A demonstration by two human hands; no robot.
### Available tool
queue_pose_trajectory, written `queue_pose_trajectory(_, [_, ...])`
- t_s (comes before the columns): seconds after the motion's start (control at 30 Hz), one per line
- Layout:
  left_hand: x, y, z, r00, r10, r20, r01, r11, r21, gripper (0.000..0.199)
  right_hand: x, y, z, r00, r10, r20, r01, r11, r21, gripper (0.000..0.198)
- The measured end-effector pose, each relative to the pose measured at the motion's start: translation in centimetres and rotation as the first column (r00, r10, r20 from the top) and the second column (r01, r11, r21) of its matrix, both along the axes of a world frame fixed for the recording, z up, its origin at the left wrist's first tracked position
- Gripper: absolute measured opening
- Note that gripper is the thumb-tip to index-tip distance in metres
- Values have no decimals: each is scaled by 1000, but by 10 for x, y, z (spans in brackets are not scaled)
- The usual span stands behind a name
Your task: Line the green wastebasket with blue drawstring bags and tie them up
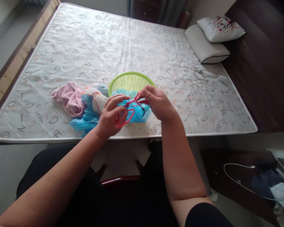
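Note:
Between my two hands is a red looped cord (132, 101), with a round loop hanging under my left fingers and crossed strands reaching my right fingertips. My left hand (112, 115) is closed, thumb and fingers pinching the cord. My right hand (157, 101) pinches the other end. Just below and behind the cord lies a blue plastic bag (140, 114), in front of and partly inside a green plastic basket (130, 78). Left of my left hand sit another blue plastic bag (87, 121), a white plastic bag (99, 102) with red strands on it, and a pink towel (69, 99).
Everything rests on a letter-patterned mattress (97, 50). At the back right are a white cushion (205, 44) and a printed pillow (221, 28). A dark low table (217, 176) with a white cable (239, 184) stands at the lower right.

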State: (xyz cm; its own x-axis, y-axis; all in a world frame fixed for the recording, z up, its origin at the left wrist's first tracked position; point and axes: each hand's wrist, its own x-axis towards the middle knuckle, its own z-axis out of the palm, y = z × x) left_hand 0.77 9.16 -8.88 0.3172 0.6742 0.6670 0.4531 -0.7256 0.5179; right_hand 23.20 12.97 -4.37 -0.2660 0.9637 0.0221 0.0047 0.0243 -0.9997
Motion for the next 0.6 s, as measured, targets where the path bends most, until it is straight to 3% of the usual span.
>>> queue_pose_trajectory(0.07, [-7, 6, 1, 1000, 16, -2, -16, 998, -60, 17, 6, 5, -1, 978, -150, -148, 148, 989, -26, 44])
queue_pose_trajectory(0.13, [-15, 14, 4, 1000, -9, -28, 5, 994, -111, 19, 13, 11, -5, 915, -324, -242, 320, 946, -59, 46])
queue_pose_trajectory(0.27, [-34, 30, 8, 987, -102, -127, 72, 973, -221, 23, 21, 19, -26, 834, -512, -205, 506, 858, -85, 51])
queue_pose_trajectory(0.37, [-46, 36, 10, 980, -127, -150, 74, 946, -317, 29, 25, 16, -43, 845, -535, 22, 534, 845, 42, 52])
queue_pose_trajectory(0.47, [-57, 34, 12, 985, -130, -111, 76, 916, -393, 35, 31, 11, -51, 761, -565, 320, 474, 820, 321, 54])
queue_pose_trajectory(0.53, [-65, 32, 10, 990, -139, -7, 122, 889, -441, 43, 36, 9, -53, 687, -583, 434, 391, 800, 455, 56])
queue_pose_trajectory(0.6, [-74, 33, 7, 975, -88, 203, 177, 861, -478, 53, 41, 8, -52, 658, -581, 479, 337, 796, 502, 58])
